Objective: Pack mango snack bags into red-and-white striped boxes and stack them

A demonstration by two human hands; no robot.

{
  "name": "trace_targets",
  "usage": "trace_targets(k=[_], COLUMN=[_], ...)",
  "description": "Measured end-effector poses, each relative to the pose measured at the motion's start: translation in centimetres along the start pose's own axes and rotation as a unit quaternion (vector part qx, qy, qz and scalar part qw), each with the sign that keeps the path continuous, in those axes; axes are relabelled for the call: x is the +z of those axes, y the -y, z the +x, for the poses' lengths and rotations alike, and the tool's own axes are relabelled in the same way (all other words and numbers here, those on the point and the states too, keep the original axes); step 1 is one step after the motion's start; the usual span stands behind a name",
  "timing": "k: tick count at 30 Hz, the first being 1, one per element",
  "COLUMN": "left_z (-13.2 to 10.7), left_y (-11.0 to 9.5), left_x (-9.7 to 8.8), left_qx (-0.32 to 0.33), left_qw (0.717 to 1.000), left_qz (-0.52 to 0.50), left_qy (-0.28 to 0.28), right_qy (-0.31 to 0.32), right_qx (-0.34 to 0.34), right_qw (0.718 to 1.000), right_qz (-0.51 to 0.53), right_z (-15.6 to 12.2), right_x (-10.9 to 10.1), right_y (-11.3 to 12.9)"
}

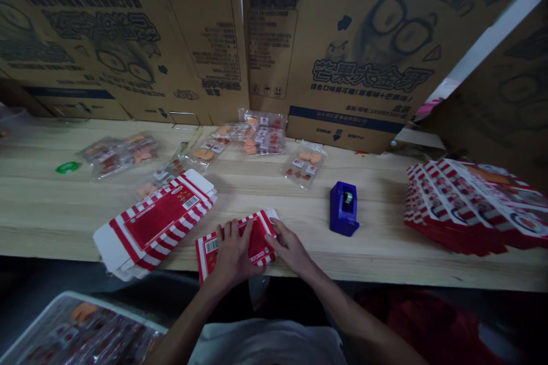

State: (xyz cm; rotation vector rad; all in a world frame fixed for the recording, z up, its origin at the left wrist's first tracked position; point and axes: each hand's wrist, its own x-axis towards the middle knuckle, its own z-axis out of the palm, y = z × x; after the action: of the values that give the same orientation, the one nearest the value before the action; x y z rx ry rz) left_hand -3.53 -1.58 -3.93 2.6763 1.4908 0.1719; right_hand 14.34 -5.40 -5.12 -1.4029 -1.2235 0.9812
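Note:
A red box with white-striped edges (260, 234) lies at the table's front edge, its near left corner jutting over. My left hand (233, 254) holds it from above, fingers bent over its top and thumb near the front side. At the box's right end, my right hand (289, 245) grips the white end flap between thumb and fingers. To the left is a stack of flattened red-and-white cartons (160, 222). Clear packets of orange and brown pieces (303, 164) lie behind the hands.
A blue tape dispenser (343, 208) stands right of my hands. Striped boxes (475, 205) are piled at the far right. Large brown cardboard boxes (342, 68) wall off the back. A green ring (68, 167) lies far left. A white-rimmed bin (64, 296) holding packets sits below the table's edge.

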Motion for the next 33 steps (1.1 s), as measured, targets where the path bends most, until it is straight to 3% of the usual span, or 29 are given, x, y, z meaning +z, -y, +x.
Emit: trace_targets(k=[4, 5, 10, 13, 17, 19, 23, 25, 28, 31, 33], left_z=[0.0, 0.0, -0.9, -1.8, -2.7, -3.2, -4.1, -4.5, -4.7, -4.4, -3.9], left_y=[0.0, -0.2, -1.9, -1.6, 0.0, 0.3, -0.2, -0.5, -0.6, -0.7, -0.8], left_x=[-1.1, -1.4, -2.2, -1.7, -0.8, -0.4, 0.3, 0.6, 0.8, 0.8, 0.7], left_qx=[-0.056, -0.077, -0.123, -0.100, -0.061, -0.060, -0.066, -0.065, -0.065, -0.087, -0.108], left_qw=[0.997, 0.994, 0.979, 0.952, 0.861, 0.809, 0.676, 0.635, 0.626, 0.652, 0.665], left_qz=[-0.017, -0.024, -0.117, -0.272, -0.499, -0.583, -0.733, -0.768, -0.774, -0.750, -0.738], left_qy=[-0.052, -0.067, -0.114, -0.104, -0.072, -0.042, 0.039, 0.048, 0.067, 0.074, 0.040], right_qy=[-0.201, -0.223, -0.185, -0.188, -0.073, -0.065, -0.063, -0.059, -0.054, -0.027, -0.018], right_qx=[-0.032, -0.032, 0.041, 0.051, 0.065, 0.063, 0.049, 0.039, 0.026, 0.017, -0.001], right_qw=[0.979, 0.973, 0.963, 0.957, 0.968, 0.975, 0.988, 0.993, 0.998, 0.999, 1.000], right_qz=[0.023, 0.040, 0.191, 0.215, 0.231, 0.202, 0.129, 0.092, 0.026, 0.002, 0.008], right_z=[-2.3, -2.7, -3.4, -3.1, -3.3, -3.8, -4.8, -5.1, -5.2, -5.0, -4.8], right_x=[0.2, 0.3, 1.9, 1.7, 0.1, -0.4, -0.9, -1.0, -1.4, -1.6, -1.7], right_y=[0.4, 0.3, 0.0, 0.3, 0.7, 0.6, -0.2, -0.5, -0.6, -0.3, -0.1])
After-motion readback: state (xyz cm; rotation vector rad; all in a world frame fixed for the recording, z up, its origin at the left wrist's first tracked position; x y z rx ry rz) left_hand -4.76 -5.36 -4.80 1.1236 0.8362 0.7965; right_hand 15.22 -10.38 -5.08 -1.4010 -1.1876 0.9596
